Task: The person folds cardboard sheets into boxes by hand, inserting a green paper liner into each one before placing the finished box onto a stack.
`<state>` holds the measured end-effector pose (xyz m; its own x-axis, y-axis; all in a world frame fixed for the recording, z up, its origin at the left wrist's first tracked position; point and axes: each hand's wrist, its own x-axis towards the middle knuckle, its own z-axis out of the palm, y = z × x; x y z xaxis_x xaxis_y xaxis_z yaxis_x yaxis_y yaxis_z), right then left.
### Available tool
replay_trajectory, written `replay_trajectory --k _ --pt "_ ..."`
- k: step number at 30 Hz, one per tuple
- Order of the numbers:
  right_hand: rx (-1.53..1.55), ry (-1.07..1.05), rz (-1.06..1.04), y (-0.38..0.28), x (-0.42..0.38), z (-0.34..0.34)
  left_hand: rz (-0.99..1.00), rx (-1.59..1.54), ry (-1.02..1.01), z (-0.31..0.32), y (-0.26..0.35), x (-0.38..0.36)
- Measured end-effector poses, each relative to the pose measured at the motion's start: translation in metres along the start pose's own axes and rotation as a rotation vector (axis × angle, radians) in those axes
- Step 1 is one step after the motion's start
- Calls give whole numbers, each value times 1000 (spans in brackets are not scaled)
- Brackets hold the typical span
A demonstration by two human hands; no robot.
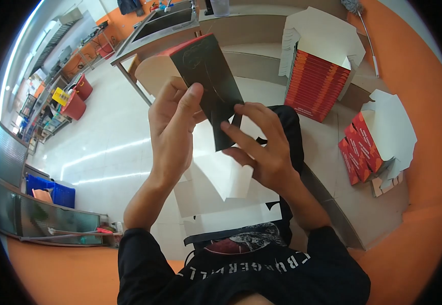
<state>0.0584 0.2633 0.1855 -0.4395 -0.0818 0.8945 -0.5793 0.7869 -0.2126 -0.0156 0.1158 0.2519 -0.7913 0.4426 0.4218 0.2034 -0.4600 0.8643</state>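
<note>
Left hand [172,127]: grip wrapped around the flat carton [211,84], thumb pressed on its dark face.
Right hand [261,147]: fingertips pinching the carton's lower flap.
Flat carton: unfolded, black with a red edge, held up between both hands above the table [343,203].
Open white box [322,38]: packed with a stack of red cartons [315,84].
Second white box [391,129]: holds several red cartons [360,150].

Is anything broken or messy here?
Nothing looks broken. Both hands, left hand and right hand, hold a black and red carton that is only partly folded, its white flaps hanging loose. The stack of flat cartons on the counter leans a little.
</note>
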Motion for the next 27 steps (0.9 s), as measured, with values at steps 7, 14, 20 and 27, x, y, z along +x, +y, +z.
replay_trajectory --k 7,14,20,27 --pt "22 46 101 7 10 -12 -23 132 -107 0 -12 -15" --pt "45 137 164 10 2 -10 -165 -36 -130 1 -30 -25" --pt "301 202 307 14 11 -14 -121 190 -267 -4 -16 -23" --pt "756 -104 896 83 21 -68 638 1659 -779 -57 5 -7"
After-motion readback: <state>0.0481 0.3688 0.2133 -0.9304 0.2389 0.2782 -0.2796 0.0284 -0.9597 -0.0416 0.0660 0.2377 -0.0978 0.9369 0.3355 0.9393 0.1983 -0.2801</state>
